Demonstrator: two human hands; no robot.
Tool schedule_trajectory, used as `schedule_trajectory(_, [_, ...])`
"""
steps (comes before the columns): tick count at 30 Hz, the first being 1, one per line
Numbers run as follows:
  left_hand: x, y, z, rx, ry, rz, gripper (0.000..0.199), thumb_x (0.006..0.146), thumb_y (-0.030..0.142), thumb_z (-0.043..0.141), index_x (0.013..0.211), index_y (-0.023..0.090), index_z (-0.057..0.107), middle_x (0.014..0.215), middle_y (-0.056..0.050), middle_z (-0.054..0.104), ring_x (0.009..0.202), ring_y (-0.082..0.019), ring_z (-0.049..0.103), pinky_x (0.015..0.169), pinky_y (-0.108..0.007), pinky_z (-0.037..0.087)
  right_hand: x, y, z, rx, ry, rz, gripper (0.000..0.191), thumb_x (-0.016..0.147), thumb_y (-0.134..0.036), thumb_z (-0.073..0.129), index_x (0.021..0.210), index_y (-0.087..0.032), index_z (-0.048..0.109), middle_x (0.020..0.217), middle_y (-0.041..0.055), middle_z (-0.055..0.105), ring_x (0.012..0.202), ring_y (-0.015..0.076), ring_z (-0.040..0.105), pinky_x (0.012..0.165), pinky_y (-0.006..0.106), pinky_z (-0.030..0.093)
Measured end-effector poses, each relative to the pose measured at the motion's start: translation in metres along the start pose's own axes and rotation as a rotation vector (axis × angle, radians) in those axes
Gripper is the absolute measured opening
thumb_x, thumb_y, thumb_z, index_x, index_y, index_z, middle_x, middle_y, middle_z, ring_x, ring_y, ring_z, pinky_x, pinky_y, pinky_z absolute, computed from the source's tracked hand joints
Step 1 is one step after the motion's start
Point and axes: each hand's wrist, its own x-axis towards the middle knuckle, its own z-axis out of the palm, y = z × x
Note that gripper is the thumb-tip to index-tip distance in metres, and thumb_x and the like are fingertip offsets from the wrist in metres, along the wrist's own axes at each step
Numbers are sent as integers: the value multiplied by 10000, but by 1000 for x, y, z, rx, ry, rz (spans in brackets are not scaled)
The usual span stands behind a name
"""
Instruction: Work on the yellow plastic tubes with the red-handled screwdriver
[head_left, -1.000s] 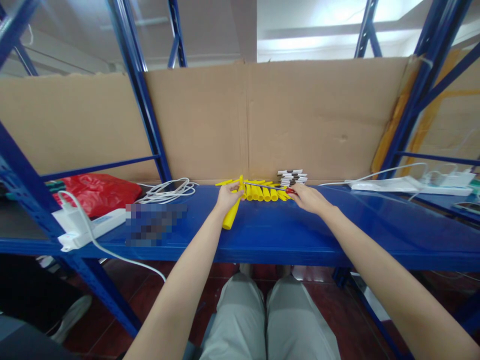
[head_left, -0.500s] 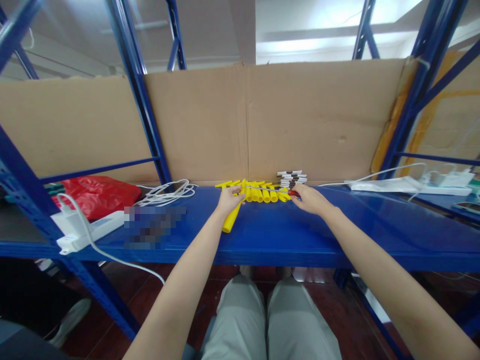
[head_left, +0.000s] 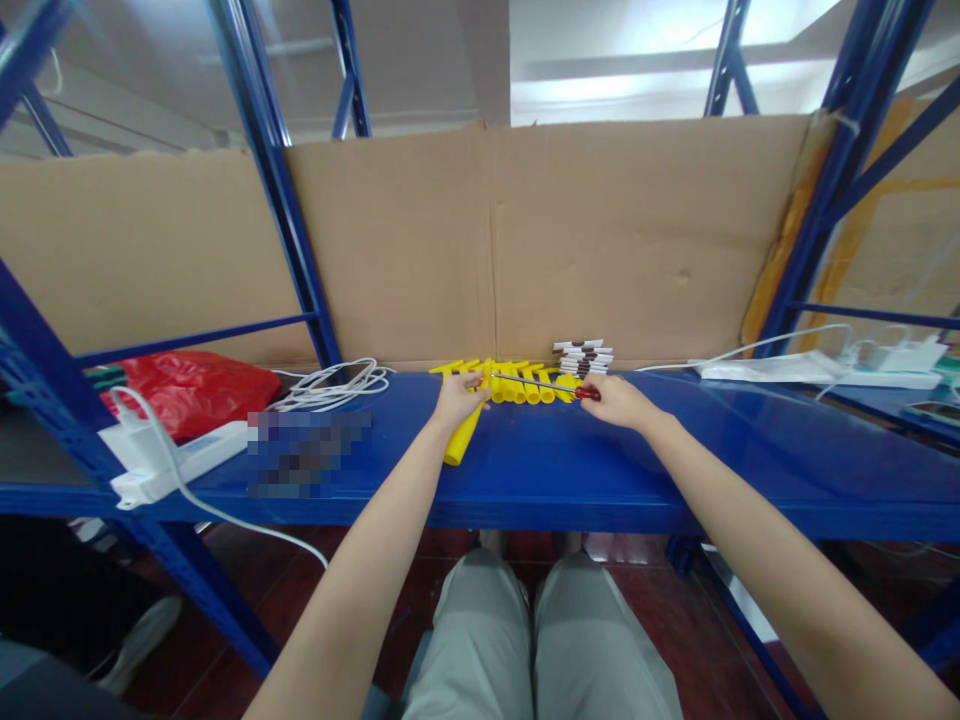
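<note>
My left hand (head_left: 458, 398) is closed around the upper part of a yellow tube-like piece (head_left: 463, 440), whose wide round end points toward me. In my right hand (head_left: 611, 400) is a screwdriver (head_left: 589, 393) with a red handle. Its long metal shaft reaches left, and the tip meets the top of the held piece near my left fingers. How the tip sits there is too small to tell. Just behind my hands, several similar yellow pieces (head_left: 532, 393) lie in a row on the blue shelf (head_left: 570, 460).
A stack of small white and dark pieces (head_left: 583, 357) sits against the cardboard panel (head_left: 600, 240). On the left are a red plastic bag (head_left: 202, 390), coiled white cable (head_left: 337, 388) and a power strip (head_left: 187, 460). Another power strip (head_left: 889, 380) lies at the right.
The screwdriver's handle has dropped slightly, so its shaft slopes more downward to the right. My left hand and the yellow piece stay almost where they were.
</note>
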Motion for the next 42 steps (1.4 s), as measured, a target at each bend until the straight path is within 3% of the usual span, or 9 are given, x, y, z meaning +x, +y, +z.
schedule_trajectory(4, [-1,1,0,-15,-10,-15,450,684,3,730,1126,84,715,1218,-164,679,667,-200,731,585,-298,626,2,3,3,23,9,-23,62,792,-230,560,818,-187,596,858,99,719,762,207,644,647,260,389])
schedule_trajectory(10, [-3,1,2,-37,-10,-4,472,666,26,768,1132,77,709,1233,-180,668,669,-197,732,546,-274,626,3,3,5,14,17,-2,107,805,-253,569,895,-196,579,778,71,702,667,195,611,571,254,332])
schedule_trajectory(16, [-5,5,2,-13,10,-34,501,696,24,741,1190,74,679,1270,-186,646,608,-150,713,477,-198,585,2,1,4,45,5,-54,128,813,-216,525,892,-183,620,819,80,712,721,197,620,613,256,365])
schedule_trajectory(25, [-15,19,1,53,-19,-74,499,758,-17,670,1252,42,631,1288,-229,621,537,-129,690,513,-242,597,6,7,11,43,-37,-44,80,765,-236,602,818,-176,598,715,49,667,591,156,528,554,249,319])
schedule_trajectory(33, [-17,21,-3,93,-55,-144,576,707,-25,722,1271,10,612,1224,-254,647,615,-186,718,538,-257,603,5,6,8,145,-107,-62,141,798,-225,524,778,-165,650,781,75,706,646,168,591,589,247,368])
schedule_trajectory(42, [-25,29,-1,223,-60,-76,472,727,-36,676,1195,24,669,1235,-225,653,610,-186,719,527,-252,600,5,7,8,18,-32,-54,106,748,-218,609,839,-170,635,745,63,701,617,166,567,567,248,332])
